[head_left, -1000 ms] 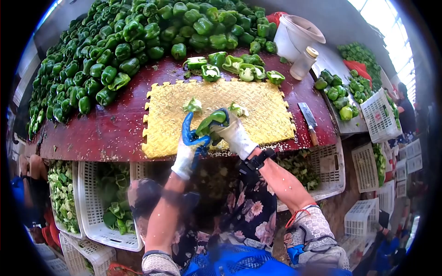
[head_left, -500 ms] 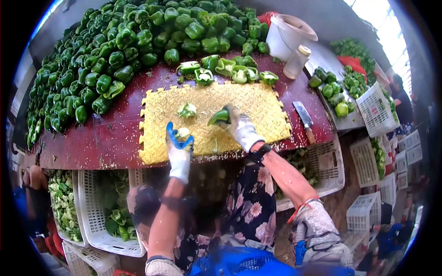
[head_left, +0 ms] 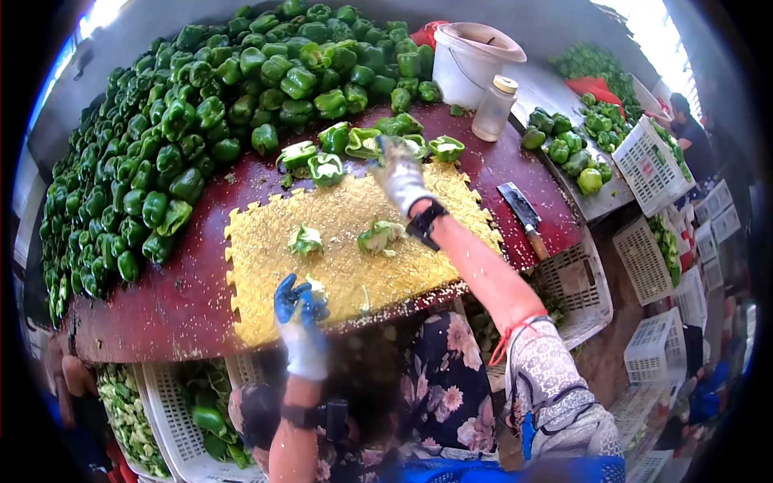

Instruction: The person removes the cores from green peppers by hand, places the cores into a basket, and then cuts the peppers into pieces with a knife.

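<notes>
My right hand, in a soiled white glove, reaches over the far edge of the yellow foam mat. Its fingers are stretched out and overlap the row of cut green peppers. Near the front edge of the mat is my left hand, in a white glove with blue fingers, apart and slightly curled. A pale piece shows just behind those fingers. Two pieces of green pepper lie on the mat: a cut pepper piece with pale flesh and a pepper top.
Whole green peppers are heaped at the back left. A cleaver lies right of the mat. Behind it stand a clear jar and a white bucket. White crates sit under the front edge.
My right hand has let go of the pepper piece, which now lies on the mat, and has moved away to the cut peppers. My left hand stays near the pale piece. The view has shifted.
</notes>
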Tool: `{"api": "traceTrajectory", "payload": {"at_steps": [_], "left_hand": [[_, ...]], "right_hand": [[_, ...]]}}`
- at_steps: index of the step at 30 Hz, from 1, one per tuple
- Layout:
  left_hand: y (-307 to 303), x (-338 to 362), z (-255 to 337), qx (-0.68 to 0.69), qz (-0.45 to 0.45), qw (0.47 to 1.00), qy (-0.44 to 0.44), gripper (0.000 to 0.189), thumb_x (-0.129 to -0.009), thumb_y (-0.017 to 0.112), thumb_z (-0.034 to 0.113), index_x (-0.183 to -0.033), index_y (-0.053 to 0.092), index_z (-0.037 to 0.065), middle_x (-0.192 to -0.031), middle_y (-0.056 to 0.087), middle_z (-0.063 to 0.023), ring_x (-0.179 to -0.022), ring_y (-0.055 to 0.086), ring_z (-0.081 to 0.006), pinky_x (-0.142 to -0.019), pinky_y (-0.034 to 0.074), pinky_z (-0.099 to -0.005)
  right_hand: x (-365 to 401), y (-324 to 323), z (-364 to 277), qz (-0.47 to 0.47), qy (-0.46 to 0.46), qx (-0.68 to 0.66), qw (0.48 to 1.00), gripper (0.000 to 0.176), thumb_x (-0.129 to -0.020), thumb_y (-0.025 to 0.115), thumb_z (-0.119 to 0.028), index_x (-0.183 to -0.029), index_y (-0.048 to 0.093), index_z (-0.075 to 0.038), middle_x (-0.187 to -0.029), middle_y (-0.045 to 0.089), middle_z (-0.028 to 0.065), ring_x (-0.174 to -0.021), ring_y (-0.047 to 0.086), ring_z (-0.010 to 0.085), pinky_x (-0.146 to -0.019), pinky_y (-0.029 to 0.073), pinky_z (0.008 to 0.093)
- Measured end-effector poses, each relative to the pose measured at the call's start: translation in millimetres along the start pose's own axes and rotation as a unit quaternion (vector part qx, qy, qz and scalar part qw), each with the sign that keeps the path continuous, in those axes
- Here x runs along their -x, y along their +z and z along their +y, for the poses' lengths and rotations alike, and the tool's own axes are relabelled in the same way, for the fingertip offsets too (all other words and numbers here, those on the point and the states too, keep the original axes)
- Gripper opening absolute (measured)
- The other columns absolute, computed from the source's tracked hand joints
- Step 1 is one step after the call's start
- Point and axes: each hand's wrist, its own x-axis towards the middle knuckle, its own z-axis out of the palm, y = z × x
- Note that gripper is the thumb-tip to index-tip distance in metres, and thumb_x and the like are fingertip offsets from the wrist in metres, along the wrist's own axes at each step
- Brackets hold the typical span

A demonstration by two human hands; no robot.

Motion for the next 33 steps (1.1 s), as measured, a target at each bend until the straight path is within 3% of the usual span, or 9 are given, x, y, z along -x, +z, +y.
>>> {"api": "traceTrajectory", "payload": {"at_steps": [9,13,16,17,21,23,24,28,33], "left_hand": [[12,-7,-4,0.059,-0.079,0.994,-0.046,0.039,-0.093,0.058,0.011,-0.131,0.051,0.006,-0.098,0.061,-0.0081,-0.065,0.052,-0.0082,-0.052,0.041,-0.0189],[13,-20,-19,-0.040,-0.040,0.997,-0.054,0.038,-0.095,0.055,0.015,-0.132,0.052,0.009,-0.099,0.060,-0.0050,-0.063,0.049,-0.0067,-0.054,0.038,-0.0201],[-35,-30,-36,-0.294,-0.213,0.922,0.133,0.055,-0.096,0.052,0.022,-0.143,0.039,-0.001,-0.101,0.058,-0.0114,-0.085,0.055,-0.0186,-0.081,0.049,-0.0371],[-4,-18,-18,-0.140,-0.122,0.981,-0.047,0.043,-0.096,0.049,0.014,-0.135,0.046,-0.003,-0.100,0.058,-0.0108,-0.084,0.054,-0.0198,-0.076,0.049,-0.0352],[1,-7,-26,-0.348,-0.221,0.893,0.180,0.045,-0.098,0.045,0.016,-0.139,0.043,-0.003,-0.110,0.060,-0.0128,-0.096,0.058,-0.0239,-0.084,0.052,-0.0367],[-7,-10,-35,-0.250,-0.199,0.944,0.080,0.048,-0.098,0.046,0.022,-0.139,0.041,-0.004,-0.117,0.060,-0.0171,-0.105,0.058,-0.0277,-0.091,0.050,-0.0387],[-18,-19,-37,-0.437,-0.280,0.811,0.270,0.051,-0.097,0.049,0.025,-0.137,0.043,-0.005,-0.119,0.059,-0.0199,-0.109,0.057,-0.0314,-0.095,0.048,-0.0391],[4,-1,-24,-0.403,-0.231,0.874,0.142,0.051,-0.097,0.049,0.031,-0.135,0.047,-0.002,-0.121,0.059,-0.0181,-0.111,0.057,-0.0313,-0.102,0.044,-0.0427],[15,1,-23,-0.609,-0.212,0.693,0.322,0.046,-0.104,0.035,0.030,-0.141,0.042,0.003,-0.134,0.052,-0.0128,-0.122,0.052,-0.0225,-0.104,0.042,-0.0358]], "right_hand": [[-148,107,84,0.128,-0.089,0.175,0.972,0.024,-0.085,0.058,-0.026,-0.102,0.070,-0.014,-0.110,0.068,0.0131,-0.107,0.064,0.0268,-0.087,0.052,0.0418],[-61,78,74,0.102,-0.040,-0.173,0.979,0.025,-0.089,0.051,-0.016,-0.102,0.068,-0.003,-0.106,0.067,0.0196,-0.102,0.065,0.0328,-0.085,0.052,0.0424],[-44,119,76,0.172,-0.086,-0.160,0.968,0.044,-0.093,0.048,-0.020,-0.133,0.051,-0.003,-0.131,0.056,0.0216,-0.111,0.061,0.0367,-0.100,0.046,0.0423],[-8,77,69,0.078,-0.062,-0.164,0.981,0.049,-0.094,0.048,-0.024,-0.139,0.044,-0.004,-0.135,0.051,0.0234,-0.105,0.063,0.0363,-0.095,0.049,0.0416],[20,48,51,-0.011,-0.059,-0.067,0.996,0.059,-0.098,0.049,-0.034,-0.146,0.034,-0.005,-0.140,0.044,0.0287,-0.075,0.065,0.0252,-0.064,0.057,0.0372],[-7,95,47,0.156,-0.178,-0.019,0.971,0.062,-0.091,0.059,-0.033,-0.145,0.039,-0.013,-0.133,0.055,0.0223,-0.105,0.063,0.0315,-0.089,0.051,0.0452],[21,35,36,-0.110,-0.116,-0.091,0.983,0.059,-0.085,0.063,-0.030,-0.141,0.047,-0.017,-0.128,0.058,0.0202,-0.120,0.055,0.0345,-0.102,0.042,0.0482],[16,102,26,-0.064,-0.192,-0.003,0.979,0.055,-0.077,0.064,-0.019,-0.131,0.055,-0.015,-0.118,0.061,0.0175,-0.103,0.062,0.0341,-0.086,0.049,0.0469],[49,76,33,-0.085,-0.116,-0.126,0.982,0.069,-0.081,0.065,-0.024,-0.142,0.038,-0.006,-0.131,0.051,0.0232,-0.125,0.049,0.0364,-0.097,0.045,0.0468]]}}
